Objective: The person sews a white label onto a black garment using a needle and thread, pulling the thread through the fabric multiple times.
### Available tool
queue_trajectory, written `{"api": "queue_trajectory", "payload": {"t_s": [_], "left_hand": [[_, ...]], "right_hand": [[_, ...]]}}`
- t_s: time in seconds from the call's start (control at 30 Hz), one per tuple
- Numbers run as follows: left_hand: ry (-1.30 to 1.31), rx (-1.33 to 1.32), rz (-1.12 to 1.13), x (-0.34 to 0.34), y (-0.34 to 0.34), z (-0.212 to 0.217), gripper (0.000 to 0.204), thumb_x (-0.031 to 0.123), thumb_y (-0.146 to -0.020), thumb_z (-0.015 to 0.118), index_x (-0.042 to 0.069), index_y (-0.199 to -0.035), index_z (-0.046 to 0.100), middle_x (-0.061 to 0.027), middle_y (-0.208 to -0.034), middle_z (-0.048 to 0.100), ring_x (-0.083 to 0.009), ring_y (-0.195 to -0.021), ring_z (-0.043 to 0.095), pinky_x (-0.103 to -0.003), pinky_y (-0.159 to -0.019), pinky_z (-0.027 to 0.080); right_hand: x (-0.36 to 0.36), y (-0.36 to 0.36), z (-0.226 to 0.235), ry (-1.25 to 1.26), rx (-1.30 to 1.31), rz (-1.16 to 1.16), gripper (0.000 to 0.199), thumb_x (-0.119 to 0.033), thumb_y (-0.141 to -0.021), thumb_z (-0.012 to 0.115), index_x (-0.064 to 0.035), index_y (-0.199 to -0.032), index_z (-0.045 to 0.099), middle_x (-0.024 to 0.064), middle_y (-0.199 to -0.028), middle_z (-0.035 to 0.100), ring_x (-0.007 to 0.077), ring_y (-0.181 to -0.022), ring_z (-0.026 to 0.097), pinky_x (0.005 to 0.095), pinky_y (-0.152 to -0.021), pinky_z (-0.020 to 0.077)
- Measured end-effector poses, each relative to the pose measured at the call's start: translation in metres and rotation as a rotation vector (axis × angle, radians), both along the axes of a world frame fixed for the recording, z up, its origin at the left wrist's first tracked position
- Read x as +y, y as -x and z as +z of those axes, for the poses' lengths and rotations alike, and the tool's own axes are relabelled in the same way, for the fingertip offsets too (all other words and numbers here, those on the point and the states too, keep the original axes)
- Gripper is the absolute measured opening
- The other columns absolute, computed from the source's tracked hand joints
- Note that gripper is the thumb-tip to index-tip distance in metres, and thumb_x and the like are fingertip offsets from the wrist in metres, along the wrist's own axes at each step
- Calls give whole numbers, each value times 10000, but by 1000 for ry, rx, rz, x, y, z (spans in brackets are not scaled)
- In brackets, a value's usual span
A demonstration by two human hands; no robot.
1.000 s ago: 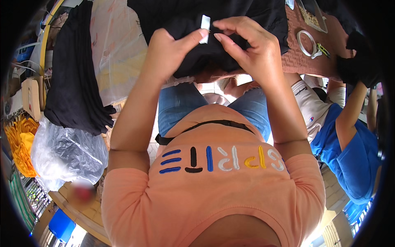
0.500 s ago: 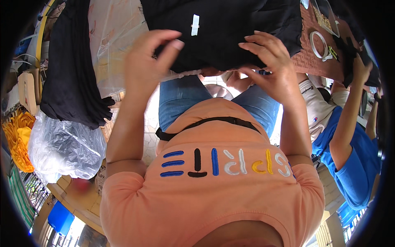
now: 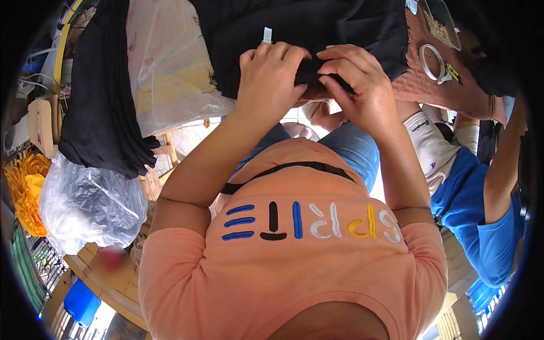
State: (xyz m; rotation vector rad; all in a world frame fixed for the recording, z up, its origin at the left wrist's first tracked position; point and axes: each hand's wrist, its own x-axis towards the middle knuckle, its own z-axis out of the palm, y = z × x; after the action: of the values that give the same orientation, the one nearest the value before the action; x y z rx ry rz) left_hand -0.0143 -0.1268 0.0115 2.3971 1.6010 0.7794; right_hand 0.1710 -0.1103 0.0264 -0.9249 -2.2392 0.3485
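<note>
A black cloth (image 3: 345, 25) lies spread over the table in front of me, its near edge by my lap. At that edge my left hand (image 3: 273, 79) is closed on the cloth, with the fingers curled over the top and the thumb lower down. Close beside it, my right hand (image 3: 362, 85) bends its fingers and thumb around a bit of the same cloth. Just beyond my left knuckles a small white label (image 3: 267, 35) shows on the cloth, partly covered by the hand.
Left of the cloth is clear plastic sheeting (image 3: 164, 68); another black cloth (image 3: 102, 113) hangs farther left above a plastic bag (image 3: 93, 198). At right are a roll of white tape (image 3: 432, 62), yellow-green snips (image 3: 452, 72) and a clear tray (image 3: 442, 25). A person in blue (image 3: 481, 209) sits there.
My left hand has moved right and onto the cloth edge, partly covering the label. My right hand has shifted slightly left, its fingers closing on the cloth. The neighbour's arm has moved outward.
</note>
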Motion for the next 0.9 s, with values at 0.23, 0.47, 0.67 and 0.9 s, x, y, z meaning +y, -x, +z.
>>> {"api": "queue_trajectory", "payload": {"t_s": [0.23, 0.47, 0.67, 0.9], "left_hand": [[95, -70, -68, -8, 0, 5, 326, 62, -637, 705, 116, -952, 640, -24, -947, 615, -245, -901, 565, -378, -808, 425], [-125, -208, -2, 6, -1, 17, 323, -18, -646, 673, 69, -955, 638, -88, -903, 612, -291, -849, 590, -368, -764, 479], [-227, -313, 19, 16, -17, 47, 332, -27, -662, 689, 87, -971, 646, -81, -856, 592, -261, -784, 602, -337, -684, 489], [292, -734, 78, 46, 31, 55, 348, -45, -726, 597, 45, -1061, 632, -60, -967, 635, -190, -865, 620, -307, -766, 493]], "right_hand": [[11, -11, -18, -100, -226, -61, 295, -86, -690, 709, -77, -966, 607, 96, -1066, 617, 293, -999, 581, 395, -886, 446], [24, -14, 16, -177, -13, -40, 368, -70, -705, 690, -89, -1063, 610, 90, -1075, 610, 316, -1011, 564, 410, -892, 439], [47, -38, 33, 139, 74, 43, 292, -45, -823, 590, -20, -1114, 594, 71, -1063, 623, 207, -981, 573, 318, -880, 442], [36, -76, 62, 575, 675, 113, 275, -80, -955, 495, 70, -1173, 569, 77, -1061, 637, 108, -948, 590, 235, -876, 447]]}}
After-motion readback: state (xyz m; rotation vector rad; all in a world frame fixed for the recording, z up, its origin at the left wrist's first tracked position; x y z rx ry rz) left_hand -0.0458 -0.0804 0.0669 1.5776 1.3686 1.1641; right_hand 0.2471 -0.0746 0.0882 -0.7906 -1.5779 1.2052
